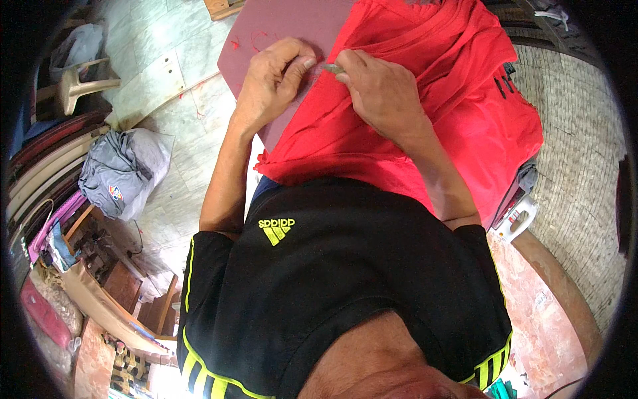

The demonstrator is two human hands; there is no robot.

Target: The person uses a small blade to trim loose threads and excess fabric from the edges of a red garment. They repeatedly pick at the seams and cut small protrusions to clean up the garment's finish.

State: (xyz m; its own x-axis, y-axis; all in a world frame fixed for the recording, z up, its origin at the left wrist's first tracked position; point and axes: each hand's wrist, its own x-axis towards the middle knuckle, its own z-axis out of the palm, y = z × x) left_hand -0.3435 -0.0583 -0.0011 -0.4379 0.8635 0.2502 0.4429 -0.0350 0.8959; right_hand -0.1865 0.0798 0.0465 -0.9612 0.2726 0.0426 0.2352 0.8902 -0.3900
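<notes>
Red cloth (425, 100) lies in loose folds over the mauve board (266, 26) and down across my lap. My left hand (278, 80) is at the cloth's left edge, its thumb and forefinger pinched together. What they hold, if anything, is too small to make out. My right hand (382, 86) rests over the cloth, closed on a small greyish metal tool (331, 68). The tool's tip points toward my left fingertips; its exact kind is hidden by my grip. Bits of red thread (256, 40) lie on the board beyond my left hand.
A white-handled clothes iron (522, 218) stands at the right, beside a ribbed pale surface (568, 133). On the tiled floor to the left sits a grey cloth bundle in clear plastic (119, 173). Stacked curved chair-like pieces (50, 163) and a beige plastic piece (73, 90) stand farther left.
</notes>
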